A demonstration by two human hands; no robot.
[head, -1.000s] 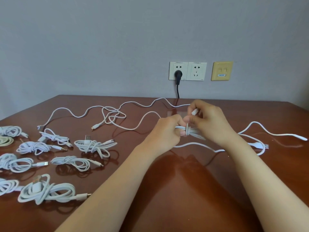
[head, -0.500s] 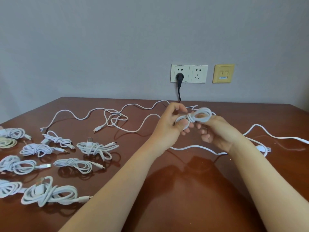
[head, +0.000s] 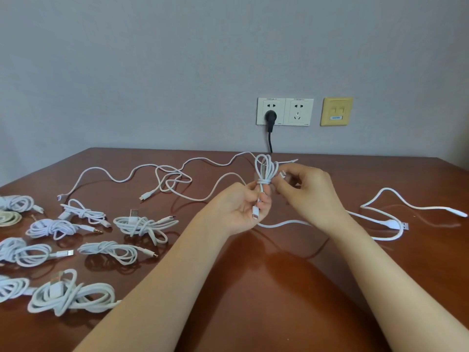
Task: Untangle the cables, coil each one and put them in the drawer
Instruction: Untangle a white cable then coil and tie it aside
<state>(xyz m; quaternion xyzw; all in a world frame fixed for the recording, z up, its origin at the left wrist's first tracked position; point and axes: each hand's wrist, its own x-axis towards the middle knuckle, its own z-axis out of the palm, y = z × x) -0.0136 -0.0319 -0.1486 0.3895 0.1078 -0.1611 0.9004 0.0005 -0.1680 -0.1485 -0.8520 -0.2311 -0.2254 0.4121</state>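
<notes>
1. A coiled cable (head: 264, 171) is held upright above the middle of the table (head: 253, 301). Its loops stand above the fingers, and its waist is bound by a few turns.
2. The lower part of the coil is gripped by the left hand (head: 241, 212), palm turned up and fingers curled round it. One connector (head: 255, 214) is seen sticking down past the fingertips.
3. The right hand (head: 308, 194) is set just right of the coil's waist. A small plug (head: 282, 174) is pinched between thumb and forefinger, the remaining fingers being curled.
4. Thin loose cables (head: 147, 194) are spread toward the far edge, and a thicker loose cable (head: 392, 223) lies toward the right edge.
5. Finished bundles (head: 142, 224) are laid in rows along the left edge, well apart from both hands.
</notes>
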